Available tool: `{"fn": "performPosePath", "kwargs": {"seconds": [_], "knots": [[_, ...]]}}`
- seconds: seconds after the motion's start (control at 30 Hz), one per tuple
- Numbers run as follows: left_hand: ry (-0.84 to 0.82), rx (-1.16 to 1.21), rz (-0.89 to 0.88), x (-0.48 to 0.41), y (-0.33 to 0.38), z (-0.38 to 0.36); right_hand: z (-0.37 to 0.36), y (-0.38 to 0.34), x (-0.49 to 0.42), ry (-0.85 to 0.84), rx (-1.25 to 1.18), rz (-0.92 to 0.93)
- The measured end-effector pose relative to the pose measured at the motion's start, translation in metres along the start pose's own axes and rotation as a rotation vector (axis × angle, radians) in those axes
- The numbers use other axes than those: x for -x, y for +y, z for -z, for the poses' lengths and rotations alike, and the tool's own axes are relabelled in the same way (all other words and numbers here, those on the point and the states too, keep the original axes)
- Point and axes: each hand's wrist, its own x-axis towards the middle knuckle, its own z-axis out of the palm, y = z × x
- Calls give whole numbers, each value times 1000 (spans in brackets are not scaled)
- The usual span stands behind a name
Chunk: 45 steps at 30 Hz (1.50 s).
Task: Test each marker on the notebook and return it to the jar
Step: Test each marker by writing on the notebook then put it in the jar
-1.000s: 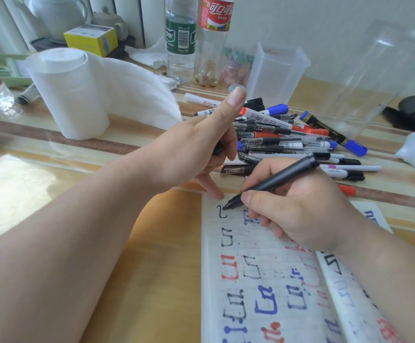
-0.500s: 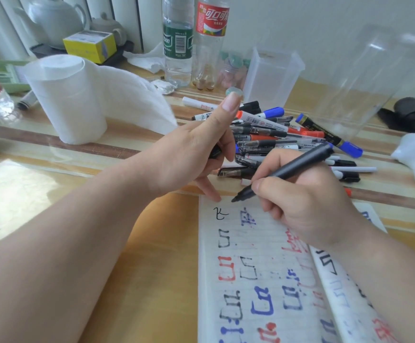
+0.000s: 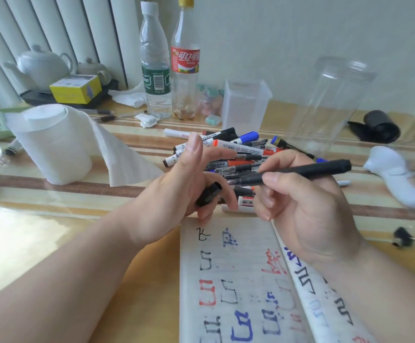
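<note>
— Where was the marker?

— I saw the black marker point(image 3: 300, 170) in the air just past the notebook's point(image 3: 238, 280) top edge, pinched between thumb and fingers of the right hand point(image 3: 307, 209). Its long axis ran nearly level, with the tip pointing left.

— And the left hand?

— The left hand point(image 3: 176, 189), over the notebook's top left corner, gripped the black cap point(image 3: 208, 194) in curled fingers, thumb raised. The cap's opening faced the tip. The clear jar point(image 3: 330, 102) stood well beyond the notebook.
</note>
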Motion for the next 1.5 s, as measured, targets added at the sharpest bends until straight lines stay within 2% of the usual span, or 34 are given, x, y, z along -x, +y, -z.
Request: {"fn": "performPosePath", "kwargs": {"seconds": [0.17, 0.37, 0.5, 0.67, 0.83, 1.03, 1.27, 1.4, 1.5], "knots": [[30, -60, 18, 0, 3, -6, 2, 2, 1, -34, 147, 48], [-13, -159, -57, -6, -18, 7, 4, 6, 1, -75, 316, 43], [39, -281, -106, -12, -37, 18, 5, 6, 2, -147, 274, 93], [100, -331, -151, -18, -46, 19, 6, 8, 2, -152, 369, 127], [106, -206, -140, -13, -35, 7, 2, 10, 2, -137, 336, 139], [189, -19, -96, 1, -13, -18, 3, 13, 3, -121, 438, 158], [244, 66, -84, 6, -7, -36, 4, 10, 2, -78, 428, 66], [164, 57, -31, 5, -2, -39, 8, 7, -2, -39, 422, 53], [135, 160, -51, 0, 1, -41, 8, 6, -2, 0, 433, 113]]}}
